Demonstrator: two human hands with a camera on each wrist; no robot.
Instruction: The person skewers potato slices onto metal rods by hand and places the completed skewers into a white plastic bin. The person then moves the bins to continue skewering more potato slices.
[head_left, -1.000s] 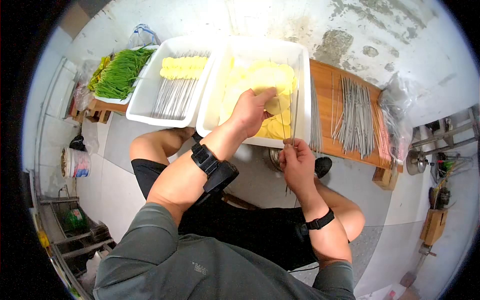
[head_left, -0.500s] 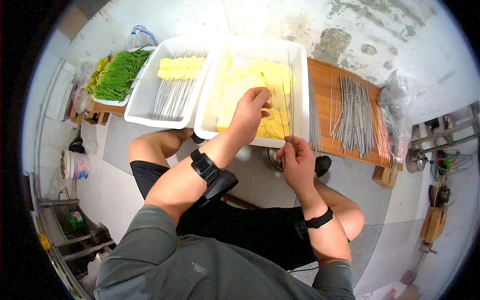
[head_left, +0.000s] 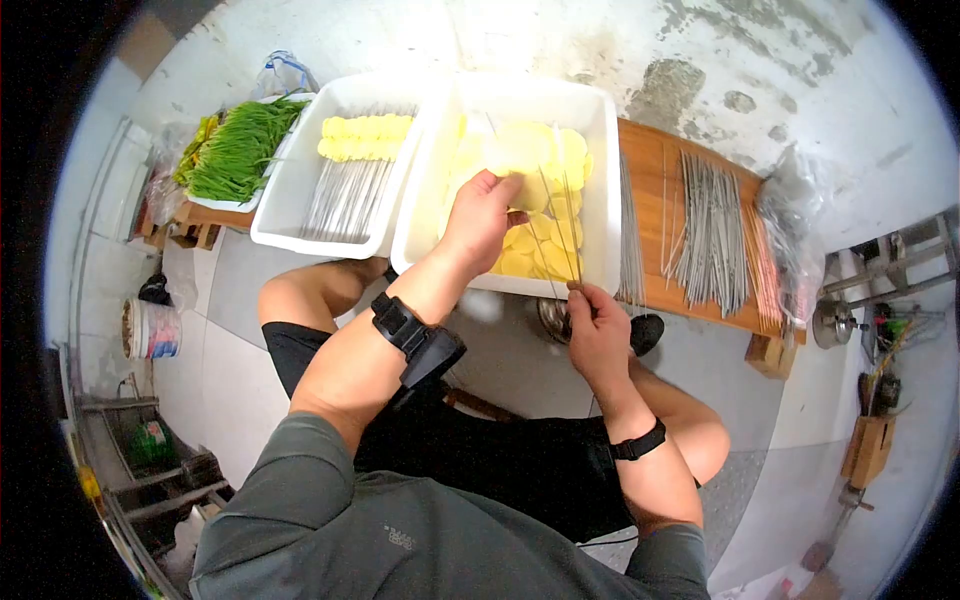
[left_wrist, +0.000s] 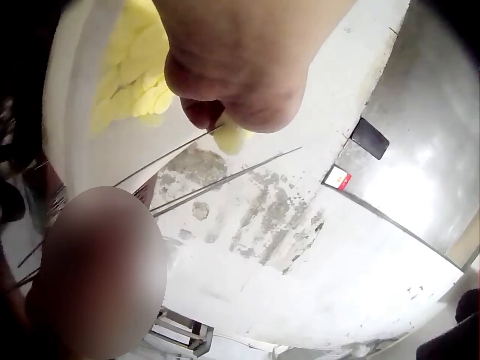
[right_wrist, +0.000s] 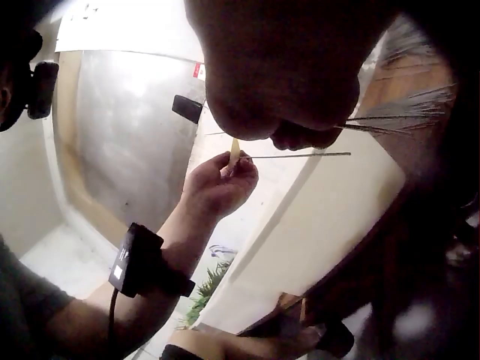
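Note:
My left hand (head_left: 485, 220) is over the right-hand white tub (head_left: 607, 215), pinching a thin yellow potato slice (right_wrist: 235, 150) between thumb and fingers. A metal skewer (right_wrist: 300, 155) meets that slice in the right wrist view. My right hand (head_left: 600, 325) grips thin metal skewers (head_left: 572, 225) near the tub's front edge, their long ends slanting up toward the left hand. Beneath both, many loose potato slices (head_left: 545, 260) lie in the tub. In the left wrist view the held slice (left_wrist: 229, 141) peeks out below the fingers, largely hidden by the hand.
Left of the tub, another white tub (head_left: 270, 225) holds skewers threaded with potato slices (head_left: 365, 137). Farther left is a heap of green vegetables (head_left: 240, 150). Many bare skewers (head_left: 712, 235) lie on the wooden board (head_left: 650, 270) at right, with a clear plastic bag (head_left: 790, 205) beside them.
My left hand dipped toward the loose slices, then came back up with a slice against a skewer. The skewers in my right hand now lean further left; that hand has hardly moved.

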